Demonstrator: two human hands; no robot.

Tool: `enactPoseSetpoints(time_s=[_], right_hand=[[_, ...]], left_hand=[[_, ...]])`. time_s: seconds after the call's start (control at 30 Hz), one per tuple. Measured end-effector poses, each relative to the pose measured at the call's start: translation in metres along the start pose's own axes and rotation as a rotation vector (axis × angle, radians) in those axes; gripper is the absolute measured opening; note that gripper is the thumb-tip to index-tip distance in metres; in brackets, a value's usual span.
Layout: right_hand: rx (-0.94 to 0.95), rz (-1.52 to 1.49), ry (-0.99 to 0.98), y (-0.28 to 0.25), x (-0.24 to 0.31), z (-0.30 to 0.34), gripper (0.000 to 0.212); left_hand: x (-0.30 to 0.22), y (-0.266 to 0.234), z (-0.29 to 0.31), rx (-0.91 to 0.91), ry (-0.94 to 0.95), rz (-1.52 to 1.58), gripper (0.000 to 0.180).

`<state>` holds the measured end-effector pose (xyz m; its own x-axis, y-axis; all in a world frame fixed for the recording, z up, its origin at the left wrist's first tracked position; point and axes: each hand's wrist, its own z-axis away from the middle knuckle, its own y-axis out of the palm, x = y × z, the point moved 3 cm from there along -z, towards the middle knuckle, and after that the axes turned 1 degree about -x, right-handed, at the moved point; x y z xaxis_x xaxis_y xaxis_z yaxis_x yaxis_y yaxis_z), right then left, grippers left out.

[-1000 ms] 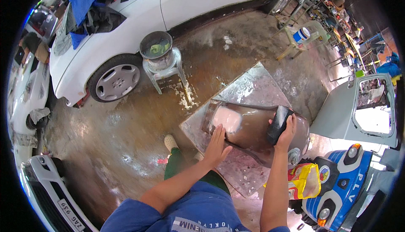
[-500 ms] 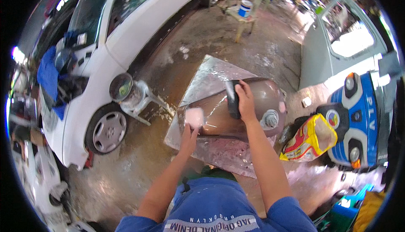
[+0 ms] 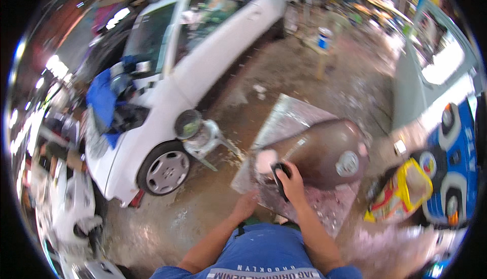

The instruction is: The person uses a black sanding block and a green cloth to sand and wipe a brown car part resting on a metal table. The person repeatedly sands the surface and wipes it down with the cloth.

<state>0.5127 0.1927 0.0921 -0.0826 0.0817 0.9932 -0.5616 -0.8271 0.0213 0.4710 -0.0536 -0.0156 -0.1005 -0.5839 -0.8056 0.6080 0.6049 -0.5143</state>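
Observation:
A brown, glossy motorcycle fuel tank (image 3: pixel 324 144) lies on its side on a silvery sheet-covered board (image 3: pixel 276 121). Its round filler neck (image 3: pixel 347 164) faces up near the right end. At the left end is a pale pink patch (image 3: pixel 266 161); a smaller one shows at the right end. My right hand (image 3: pixel 291 180) is closed round a black sanding block (image 3: pixel 280 180), held by the tank's near left edge beside the pink patch. My left hand (image 3: pixel 246 204) is off the tank, near the board's near left edge; motion smears its fingers.
A white car (image 3: pixel 167 91) stands to the left, with a bucket (image 3: pixel 188 125) on a small stool by its wheel. A yellow sack (image 3: pixel 401 190), a blue vehicle front (image 3: pixel 451 162) and a grey door (image 3: pixel 413 91) are at the right. Further back is a chair with a tub (image 3: pixel 324 39).
My right hand has brought the sanding block from the tank's middle to its near left edge. My left hand has drawn back off the pink patch. The head view has swung left.

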Motion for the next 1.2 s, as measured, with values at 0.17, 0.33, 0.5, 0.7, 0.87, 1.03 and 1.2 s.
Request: enactPoseSetpoints(time_s=[0.17, 0.33, 0.5, 0.7, 0.87, 1.03, 1.2], right_hand=[[0.086, 0.186, -0.065, 0.004, 0.019, 0.021, 0.046], [0.124, 0.25, -0.116, 0.016, 0.027, 0.019, 0.047], [0.215, 0.33, -0.151, 0.047, 0.032, 0.008, 0.051], [0.245, 0.36, -0.064, 0.105, 0.015, -0.016, 0.058], [0.266, 0.401, 0.099, 0.182, -0.003, -0.045, 0.059], [0.24, 0.516, 0.22, 0.28, 0.005, -0.065, 0.063], [0.134, 0.539, 0.412, 0.345, 0.004, -0.066, 0.065]], left_hand=[[-0.021, -0.025, 0.008, -0.098, 0.078, -0.026, 0.046], [-0.028, -0.041, -0.001, -0.061, 0.141, -0.109, 0.051], [-0.016, -0.069, -0.014, -0.145, 0.155, -0.132, 0.052], [0.029, -0.154, -0.061, -0.168, 0.029, -0.098, 0.058], [0.111, -0.247, -0.15, -0.331, 0.068, -0.223, 0.053], [0.185, -0.362, -0.283, -0.382, 0.039, -0.302, 0.039], [0.28, -0.402, -0.411, 0.134, -0.256, -0.606, 0.032]])
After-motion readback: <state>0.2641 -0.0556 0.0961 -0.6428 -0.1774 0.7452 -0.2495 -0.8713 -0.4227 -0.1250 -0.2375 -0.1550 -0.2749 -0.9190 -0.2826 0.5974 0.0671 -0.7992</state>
